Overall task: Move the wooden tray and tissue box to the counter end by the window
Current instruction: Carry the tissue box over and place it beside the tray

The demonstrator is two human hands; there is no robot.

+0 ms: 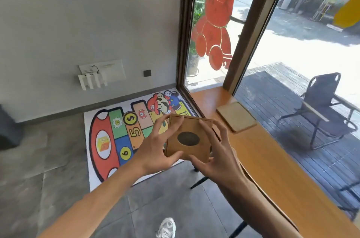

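Note:
A square wooden tissue box with a dark oval opening on top is held in the air, off the counter's left edge and above the floor. My left hand grips its left side and near corner. My right hand grips its right side and near edge. The flat wooden tray lies on the orange wooden counter, up toward the far end by the window, a little beyond and to the right of the box.
A tall window with a brown frame and red decals runs along the counter's right side and far end. A colourful game mat covers the floor to the left. Black stool legs stand under the counter. My shoe shows at the bottom.

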